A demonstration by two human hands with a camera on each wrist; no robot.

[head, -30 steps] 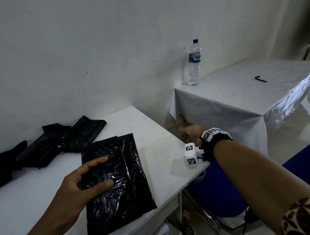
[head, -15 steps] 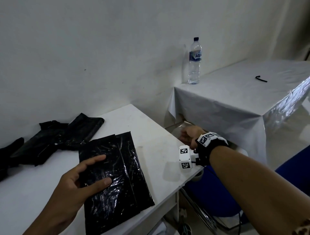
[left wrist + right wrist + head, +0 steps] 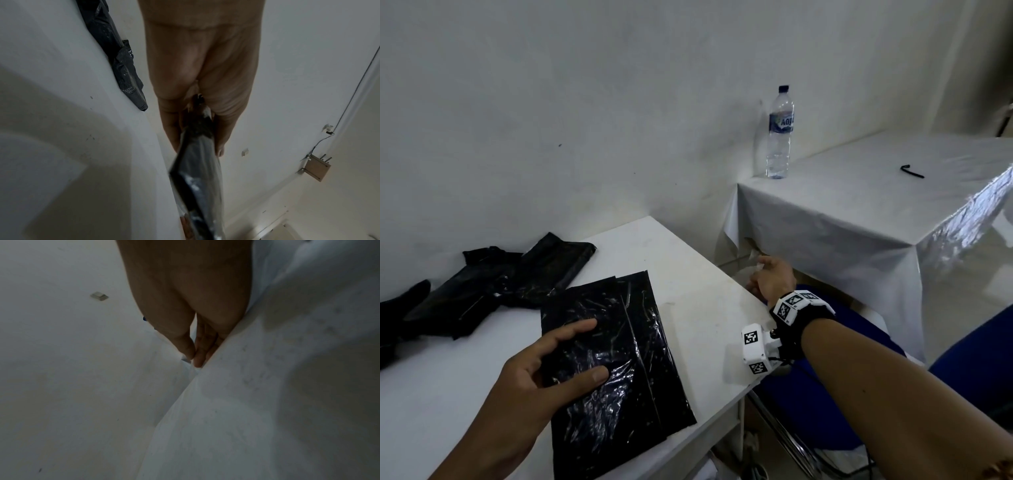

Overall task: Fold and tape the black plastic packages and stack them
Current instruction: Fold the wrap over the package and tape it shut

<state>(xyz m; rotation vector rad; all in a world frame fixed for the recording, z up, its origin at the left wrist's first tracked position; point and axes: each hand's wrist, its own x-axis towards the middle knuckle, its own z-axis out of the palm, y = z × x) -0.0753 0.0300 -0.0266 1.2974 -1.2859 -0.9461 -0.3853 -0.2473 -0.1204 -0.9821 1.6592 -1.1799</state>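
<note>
Left hand (image 3: pixel 534 373) pinches black package (image 3: pixel 619 356) (right hand (image 3: pixel 774 281) beside table (image 3: pixel 688 274))

Left hand (image 3: pixel 534 373) and right hand (image 3: pixel 774 282) bare-skinned; behind the right hand, a black wrist strap (image 3: pixel 803 330) bears white tag-printed cubes (image 3: pixel 755 347).

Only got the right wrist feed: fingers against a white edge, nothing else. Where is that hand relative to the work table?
Observer: The right hand is off the work table, past its right edge, low beside the draped table.
Operator: And the left?
Observer: The left hand holds the flat black package by its left side, on the work table.
Operator: Any other packages out?
Observer: A heap of black packages lies behind it, by the wall.
</note>
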